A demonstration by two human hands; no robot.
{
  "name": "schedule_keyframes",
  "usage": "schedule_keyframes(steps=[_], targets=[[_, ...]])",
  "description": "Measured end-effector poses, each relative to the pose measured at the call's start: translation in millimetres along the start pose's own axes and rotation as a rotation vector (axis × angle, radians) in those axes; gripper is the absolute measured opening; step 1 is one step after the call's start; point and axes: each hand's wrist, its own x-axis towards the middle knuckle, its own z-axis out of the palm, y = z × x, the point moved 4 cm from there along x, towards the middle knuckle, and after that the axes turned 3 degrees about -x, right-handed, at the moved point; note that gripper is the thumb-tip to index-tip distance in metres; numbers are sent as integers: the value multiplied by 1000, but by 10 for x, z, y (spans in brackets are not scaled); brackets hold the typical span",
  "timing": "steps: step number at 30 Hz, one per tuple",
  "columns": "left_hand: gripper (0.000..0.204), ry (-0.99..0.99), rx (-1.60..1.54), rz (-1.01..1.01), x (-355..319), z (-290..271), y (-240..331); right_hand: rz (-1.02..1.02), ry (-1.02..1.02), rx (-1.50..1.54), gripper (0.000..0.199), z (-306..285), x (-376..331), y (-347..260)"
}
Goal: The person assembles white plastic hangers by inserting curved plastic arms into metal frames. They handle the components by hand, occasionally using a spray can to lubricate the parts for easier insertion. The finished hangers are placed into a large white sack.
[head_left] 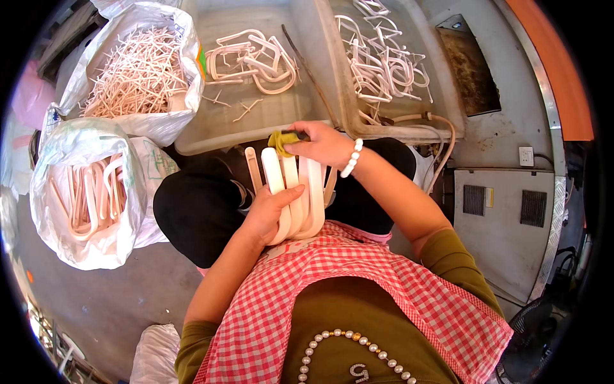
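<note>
The left hand (pixel 272 211) should grasp the white U-shaped plastic pieces (pixel 295 192) firmly while the right hand (pixel 323 144), clenched on a yellow-handled tool (pixel 284 139), trims their far ends carefully.

White U-shaped plastic pieces (pixel 295 195) and a small yellow-handled tool (pixel 283 139) over the lap

The pieces are smooth, cream-white, curved strips bundled side by side, their bends pointing down toward the checked apron and their straight rounded ends standing up; the left hand (pixel 268 214) clasps the bundle around its lower curve. The tool, yellow-green with a dark part, sits at the top ends of the strips, pinched in the right hand (pixel 323 144), touching the tallest strip's tip
</note>
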Motion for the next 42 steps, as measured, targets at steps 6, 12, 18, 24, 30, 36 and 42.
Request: schedule_keyframes(steps=[6,12,18,24,30,36,42], targets=[[36,46,47,14,-34,-40,37,-107,-3,-209,25,79,-23,-188],[38,14,-15,30,-5,-7,37,-96,254,-138,30,79,83,10],[37,40,10,24,-28,-28,24,-148,-3,-223,24,88,18,-189],[36,17,-22,25,1,47,41,-111,580,124,36,-240,155,39],[38,20,0,32,-38,-12,67,-235,798,241,36,-1354,-234,-183],[38,18,-32,54,-69,6,82,3,884,-752,35,-2237,-384,1081],[37,15,15,64,-40,-38,54,47,691,-910,48,-2309,-496,3088]])
